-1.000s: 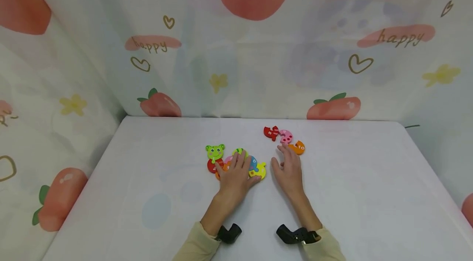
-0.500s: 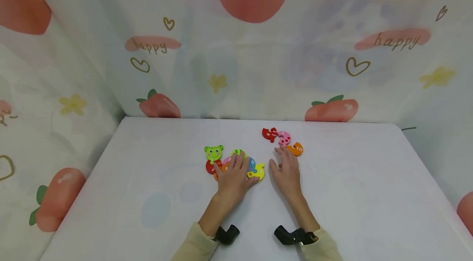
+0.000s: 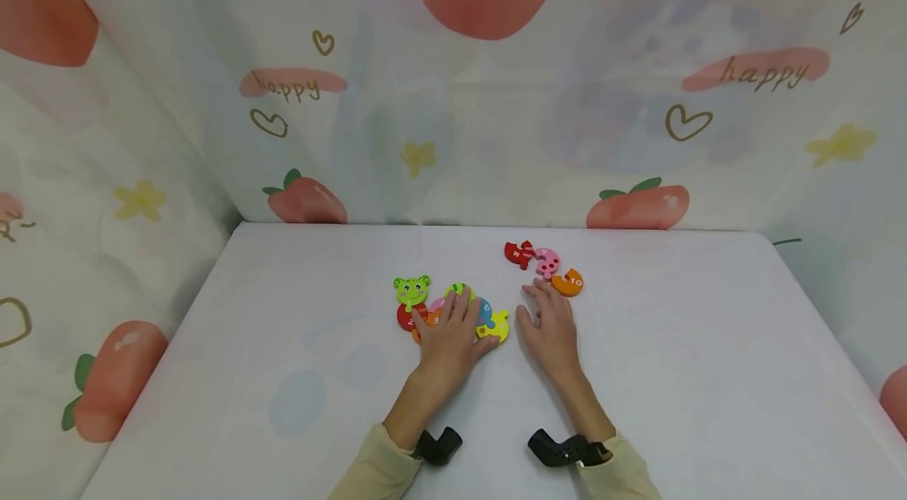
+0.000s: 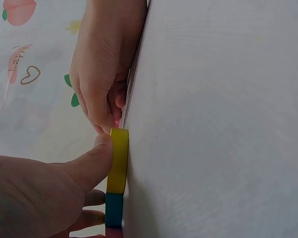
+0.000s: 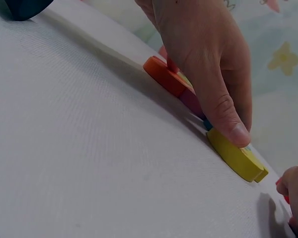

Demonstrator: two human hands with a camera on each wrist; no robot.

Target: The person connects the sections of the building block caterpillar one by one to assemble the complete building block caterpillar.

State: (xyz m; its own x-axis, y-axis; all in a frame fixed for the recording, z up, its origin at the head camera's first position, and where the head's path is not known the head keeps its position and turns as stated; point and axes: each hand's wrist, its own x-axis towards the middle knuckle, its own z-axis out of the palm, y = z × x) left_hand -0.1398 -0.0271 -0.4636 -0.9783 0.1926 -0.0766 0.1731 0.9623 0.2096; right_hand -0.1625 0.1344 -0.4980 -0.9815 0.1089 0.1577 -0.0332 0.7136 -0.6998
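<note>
My left hand [image 3: 448, 342] lies spread, palm down, over a row of joined caterpillar puzzle pieces. Around it show a green animal-head piece [image 3: 412, 291], a red piece [image 3: 407, 319], a blue piece [image 3: 486, 311] and a yellow tail piece [image 3: 496, 328]; the middle pieces are partly hidden. In the left wrist view, its thumb touches the yellow piece [image 4: 119, 161]. My right hand [image 3: 554, 338] rests to the right with loosely bent fingers, fingertips near a pink spotted piece [image 3: 548, 259] and an orange piece [image 3: 569, 284] numbered 10. Beyond lies a red piece [image 3: 519, 254].
All the pieces lie flat on a white-covered table [image 3: 680, 374]. A printed cloth [image 3: 453, 106] hangs along the back and sides. Each wrist wears a black camera mount, the left one [image 3: 439, 446] and the right one [image 3: 560, 449].
My right hand's fingers have drawn back slightly from the orange piece, which shows more now. The left hand and the joined pieces stay in place; the head view shifts slightly.
</note>
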